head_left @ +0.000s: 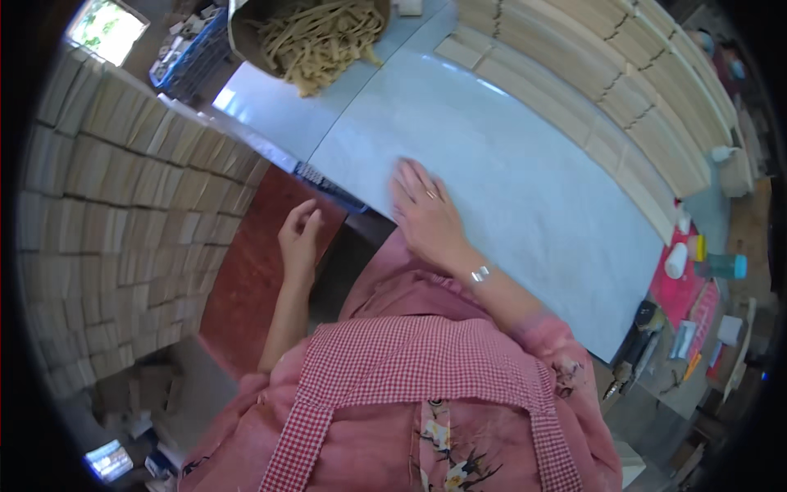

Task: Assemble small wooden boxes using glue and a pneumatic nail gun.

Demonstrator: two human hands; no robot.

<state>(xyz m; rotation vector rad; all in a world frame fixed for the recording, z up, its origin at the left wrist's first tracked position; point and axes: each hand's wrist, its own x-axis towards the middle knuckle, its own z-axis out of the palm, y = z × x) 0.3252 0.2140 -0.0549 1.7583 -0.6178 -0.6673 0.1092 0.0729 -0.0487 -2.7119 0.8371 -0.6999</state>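
Observation:
My right hand (426,211) lies palm down on the pale blue-white tabletop (500,164), close to its near left edge. Its fingers are stretched out and slightly smeared by motion; no object shows under them. A ring and a silver-coloured bracelet are on this hand and wrist. My left hand (301,235) hovers off the table's edge, above a reddish-brown board (254,271). Its fingers are loosely bent with a gap at the thumb, and I see nothing in them.
Wooden pieces (131,172) are stacked high at left. Pale wooden panels (566,66) line the table's far right side. A bin (243,33) of thin wood strips (320,41) stands at the back, beside a blue crate (193,53). Bottles (721,266) and a dark tool (635,340) lie right.

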